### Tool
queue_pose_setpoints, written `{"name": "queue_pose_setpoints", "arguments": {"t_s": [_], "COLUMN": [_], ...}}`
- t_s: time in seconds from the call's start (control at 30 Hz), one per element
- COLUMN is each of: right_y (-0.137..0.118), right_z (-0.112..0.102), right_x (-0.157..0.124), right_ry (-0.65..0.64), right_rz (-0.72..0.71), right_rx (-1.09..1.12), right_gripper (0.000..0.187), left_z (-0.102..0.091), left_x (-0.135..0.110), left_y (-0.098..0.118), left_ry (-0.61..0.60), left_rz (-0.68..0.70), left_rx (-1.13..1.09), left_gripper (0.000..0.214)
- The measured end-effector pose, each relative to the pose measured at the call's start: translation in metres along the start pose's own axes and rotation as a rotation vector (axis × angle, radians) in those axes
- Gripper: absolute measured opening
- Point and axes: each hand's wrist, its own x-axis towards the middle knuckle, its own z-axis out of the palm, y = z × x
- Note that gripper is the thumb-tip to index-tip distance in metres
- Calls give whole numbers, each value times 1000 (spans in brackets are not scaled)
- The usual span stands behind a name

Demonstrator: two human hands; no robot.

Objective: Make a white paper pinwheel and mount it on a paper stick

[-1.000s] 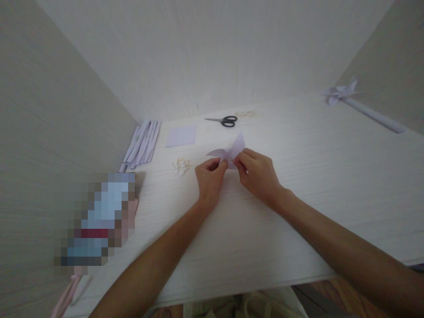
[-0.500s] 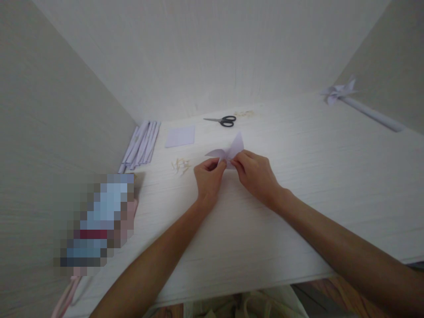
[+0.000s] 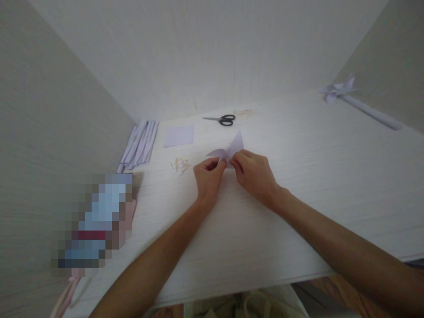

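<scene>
Near the middle of the table my left hand (image 3: 209, 174) pinches a white paper pinwheel (image 3: 236, 143) between thumb and fingers. One pointed blade stands up at its right, and a curved blade reaches out over my left fingertips. My right hand (image 3: 255, 170) is closed in a pinch right beside the pinwheel's centre. What its fingertips hold is too small and too covered to name. To the left of my hands lies a small pile of thin pale sticks (image 3: 180, 165).
Black-handled scissors (image 3: 226, 120) lie behind my hands, by small tan bits (image 3: 243, 113). At left are square paper sheets (image 3: 179, 135), several rolled paper tubes (image 3: 141, 143) and a pixelated object (image 3: 99, 221). A pinwheel on a paper stick (image 3: 371, 111) rests far right.
My hands hold nearly the same pose at the pinwheel, with only a slight shift of the right fingers. The whole view has moved a little.
</scene>
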Motion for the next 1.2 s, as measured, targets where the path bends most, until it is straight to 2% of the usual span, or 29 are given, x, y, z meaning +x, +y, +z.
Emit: {"name": "queue_pose_setpoints", "arguments": {"t_s": [0.13, 0.43, 0.57, 0.77, 0.87, 0.97, 1.2], "right_y": [0, 1, 3, 7, 10, 10, 9], "right_z": [-1, 0, 1, 7, 8, 8, 8], "right_x": [-1, 0, 1, 1, 1, 1, -2], "right_ry": [27, -43, 8, 116, 114, 103, 101], "right_rz": [-36, -51, -51, 13, -4, -6, 41], "right_rx": [-12, -87, -3, 224, 316, 382, 380], "right_gripper": [20, 22, 25, 17, 22, 15, 8], "left_z": [0, -1, -2, -2, -3, -3, -2], "left_x": [0, 0, 0, 2, 3, 3, 2], "left_y": [-1, 0, 0, -2, -3, -3, 0], "left_ry": [-1, -16, -14, -22, -3, 16, 14], "left_rz": [-3, 7, 5, 2, 13, 11, 3], "left_rx": [-10, -13, -8, -30, -30, -39, -49], "left_gripper": [10, 9, 9, 10, 10, 10, 12]}}
